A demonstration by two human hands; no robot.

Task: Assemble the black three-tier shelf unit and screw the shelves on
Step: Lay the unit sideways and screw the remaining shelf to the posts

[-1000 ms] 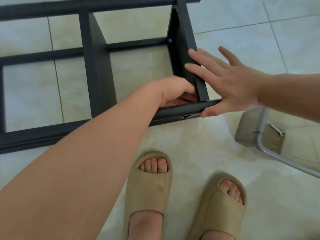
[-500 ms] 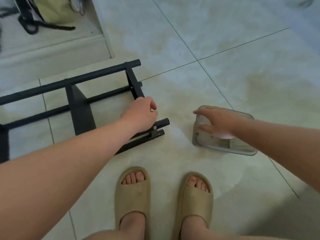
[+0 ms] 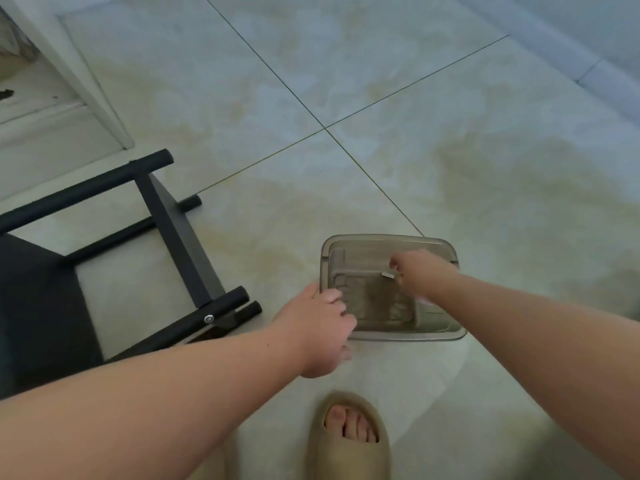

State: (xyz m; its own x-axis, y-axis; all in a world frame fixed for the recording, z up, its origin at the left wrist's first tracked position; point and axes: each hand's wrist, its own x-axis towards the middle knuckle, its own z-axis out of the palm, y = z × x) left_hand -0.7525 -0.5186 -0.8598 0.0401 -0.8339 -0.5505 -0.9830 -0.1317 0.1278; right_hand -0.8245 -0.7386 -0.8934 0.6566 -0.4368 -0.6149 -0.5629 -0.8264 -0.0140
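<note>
Fetching a fastener seems the step: left hand (image 3: pixel 322 329) grips the near-left corner of a clear plastic tub (image 3: pixel 381 238) on the floor (image 3: pixel 450 133), right hand (image 3: pixel 420 278) over it pinches a small silvery piece (image 3: pixel 388 275), next to be carried to the black shelf frame (image 3: pixel 180 237) lying left of the tub.

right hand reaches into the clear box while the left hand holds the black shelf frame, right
No: the head view shows the left hand gripping the rim of the clear box, not the black shelf frame. The right hand does reach in.
</note>
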